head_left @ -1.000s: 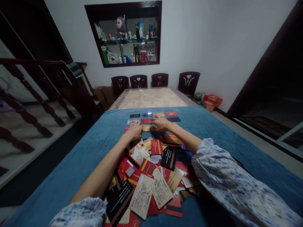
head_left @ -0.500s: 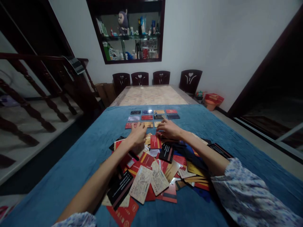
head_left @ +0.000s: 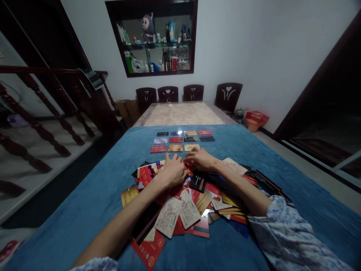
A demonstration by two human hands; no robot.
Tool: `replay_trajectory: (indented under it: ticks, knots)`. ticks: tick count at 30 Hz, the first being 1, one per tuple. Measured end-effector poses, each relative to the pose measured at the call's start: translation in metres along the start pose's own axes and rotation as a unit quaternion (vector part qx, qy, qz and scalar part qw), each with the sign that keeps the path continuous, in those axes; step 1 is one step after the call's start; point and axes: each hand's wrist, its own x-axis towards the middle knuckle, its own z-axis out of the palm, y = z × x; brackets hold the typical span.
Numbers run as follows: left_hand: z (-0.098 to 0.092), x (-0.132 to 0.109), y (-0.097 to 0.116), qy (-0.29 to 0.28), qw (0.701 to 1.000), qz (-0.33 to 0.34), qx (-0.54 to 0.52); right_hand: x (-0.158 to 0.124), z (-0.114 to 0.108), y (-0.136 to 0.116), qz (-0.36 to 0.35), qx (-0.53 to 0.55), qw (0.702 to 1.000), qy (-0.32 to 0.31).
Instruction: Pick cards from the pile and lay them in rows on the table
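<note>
A loose pile of bank-type cards lies on the blue cloth (head_left: 98, 188) in front of me. My left hand (head_left: 173, 171) rests over the middle of the pile, fingers apart and bent downward. Close beside it, my right hand (head_left: 200, 159) has its fingers pinched at a red card (head_left: 188, 170), mostly hidden between the two hands. Below my hands are a black striped card (head_left: 197, 182) and two cream cards, one at the left (head_left: 168, 217) and one at the right (head_left: 190, 209). Beyond, cards lie face up in three rows, the nearest including a gold card (head_left: 175, 148).
The bare far end of the table (head_left: 180, 113) shows a stone-like top. Dark chairs (head_left: 193, 92) stand behind it, below a wall cabinet (head_left: 158, 43). A wooden railing (head_left: 36, 116) is at the left, and a red-orange bin (head_left: 255, 120) at the right.
My left hand has moved right and nearer to me, off the front row's red card, which now shows fully. My right hand has shifted slightly nearer to me. The red card is now mostly covered.
</note>
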Motion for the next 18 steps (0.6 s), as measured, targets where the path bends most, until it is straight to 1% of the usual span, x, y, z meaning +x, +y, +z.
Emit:
replay_trajectory:
  ticks: [4,10,18]
  knots:
    - [0.0013,-0.0012,0.0060,-0.002,1.000,0.001,0.007,-0.0026,0.0004,-0.0038,0.002,0.008,1.000,-0.021]
    - [0.0056,-0.0005,0.0086,0.011,1.000,-0.010,0.007,-0.0067,-0.0047,-0.0013,0.001,0.012,0.999,-0.032]
    - [0.0037,0.0005,0.0118,-0.003,1.000,-0.022,-0.001,-0.0077,-0.0085,0.0005,-0.011,0.019,0.999,-0.024]
